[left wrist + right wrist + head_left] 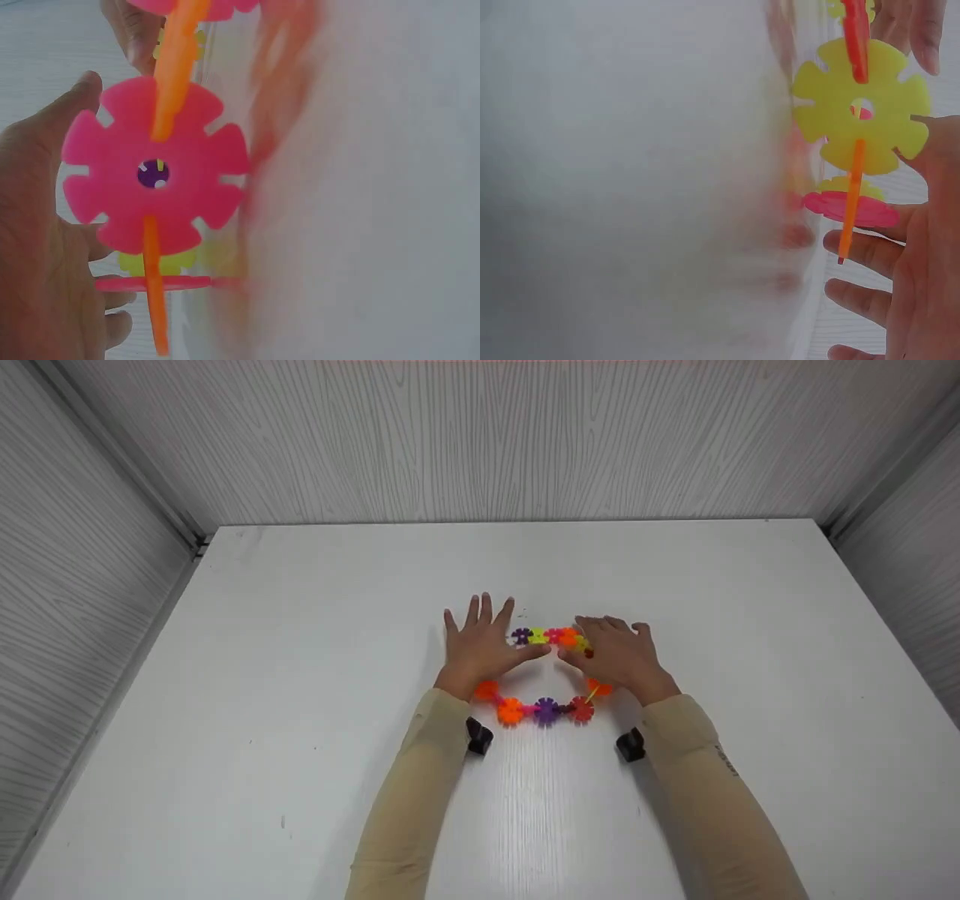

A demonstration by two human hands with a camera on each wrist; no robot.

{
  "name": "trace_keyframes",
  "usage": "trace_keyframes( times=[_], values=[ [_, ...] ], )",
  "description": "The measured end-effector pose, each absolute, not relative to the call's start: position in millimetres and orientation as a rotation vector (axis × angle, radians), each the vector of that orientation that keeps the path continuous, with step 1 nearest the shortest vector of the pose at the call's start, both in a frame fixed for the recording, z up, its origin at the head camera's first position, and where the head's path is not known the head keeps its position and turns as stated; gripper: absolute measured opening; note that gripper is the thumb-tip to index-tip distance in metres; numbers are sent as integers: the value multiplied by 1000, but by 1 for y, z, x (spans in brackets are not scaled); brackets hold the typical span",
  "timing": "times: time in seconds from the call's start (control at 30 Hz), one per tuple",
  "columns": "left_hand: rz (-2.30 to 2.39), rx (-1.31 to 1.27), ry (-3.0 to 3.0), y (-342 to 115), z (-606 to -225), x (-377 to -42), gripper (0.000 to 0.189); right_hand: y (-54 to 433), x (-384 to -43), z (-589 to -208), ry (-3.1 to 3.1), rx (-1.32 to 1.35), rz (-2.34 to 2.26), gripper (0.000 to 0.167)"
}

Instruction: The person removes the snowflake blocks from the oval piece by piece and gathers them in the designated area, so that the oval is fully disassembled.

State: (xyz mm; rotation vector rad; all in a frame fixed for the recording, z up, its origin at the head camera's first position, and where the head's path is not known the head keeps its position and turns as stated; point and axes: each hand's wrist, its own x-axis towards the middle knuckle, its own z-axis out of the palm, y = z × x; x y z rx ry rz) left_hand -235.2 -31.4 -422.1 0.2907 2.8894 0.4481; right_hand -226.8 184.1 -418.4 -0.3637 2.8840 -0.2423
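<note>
A ring of interlocking plastic snowflake discs point(547, 712) in purple, orange, red, pink and yellow lies on the white table. My left hand point(480, 651) spreads its fingers over the ring's left side, thumb pointing inward. Over the right side is my right hand point(619, 658), its fingers relaxed and extended, covering part of the ring. The two thumbs come near each other inside the ring. A pink disc point(199, 180) stands close to the left palm in the left wrist view, with orange discs slotted into it. In the right wrist view, a yellow disc point(900, 112) joins red and orange ones beside the right hand.
The white table point(262, 675) reaches back to a wood-grain panel point(487, 442), with similar panels on the left and right. A black wrist piece point(479, 736) shows beside the left sleeve, and another black piece point(631, 745) by the right sleeve.
</note>
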Motion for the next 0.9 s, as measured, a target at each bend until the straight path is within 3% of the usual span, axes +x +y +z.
trace_keyframes(
  times=[0.43,0.63,0.9],
  values=[
    [680,370,2758,-28,-431,-237,102,177,-228,-416,2910,-372,-240,58],
    [761,382,2767,-26,-430,-236,88,176,-229,-418,2927,-319,-316,46],
    [931,410,2741,-20,-426,-236,72,180,-226,-416,2990,-362,-461,44]
  ],
)
